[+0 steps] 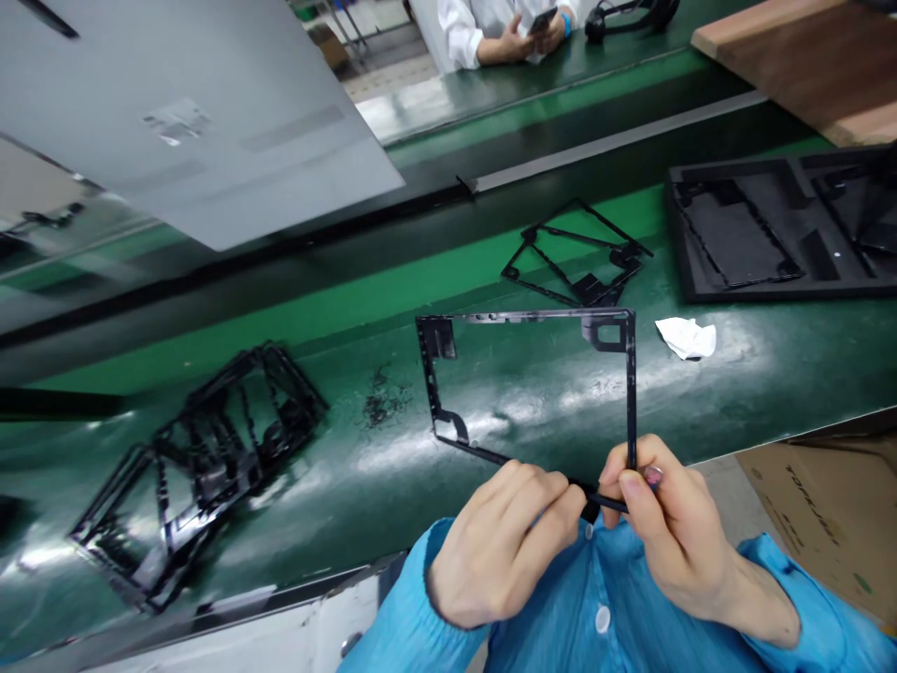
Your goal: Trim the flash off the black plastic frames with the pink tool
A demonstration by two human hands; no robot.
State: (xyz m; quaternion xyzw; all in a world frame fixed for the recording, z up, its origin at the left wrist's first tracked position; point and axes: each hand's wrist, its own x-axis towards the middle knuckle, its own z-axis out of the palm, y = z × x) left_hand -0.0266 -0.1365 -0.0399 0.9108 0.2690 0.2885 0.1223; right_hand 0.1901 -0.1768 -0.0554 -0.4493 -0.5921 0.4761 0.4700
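I hold a thin black rectangular plastic frame (631, 393) upright over the near edge of the green bench. My left hand (501, 537) is closed, its fingers pinching the frame's bottom bar. My right hand (665, 523) is closed on the frame's bottom right corner, thumb on top. Both wrists show blue sleeves. A heap of the same black frames (203, 458) lies to the left on the bench. Another single black frame (578, 257) lies flat beyond the held one.
A crumpled white scrap (687, 336) lies right of the frame. A black moulded tray (777, 229) sits at the right, a wooden board (805, 65) behind it. A grey sheet (189, 112) leans at upper left. A person in white (505, 33) holds a phone across the conveyor. A cardboard box (833, 523) stands at lower right.
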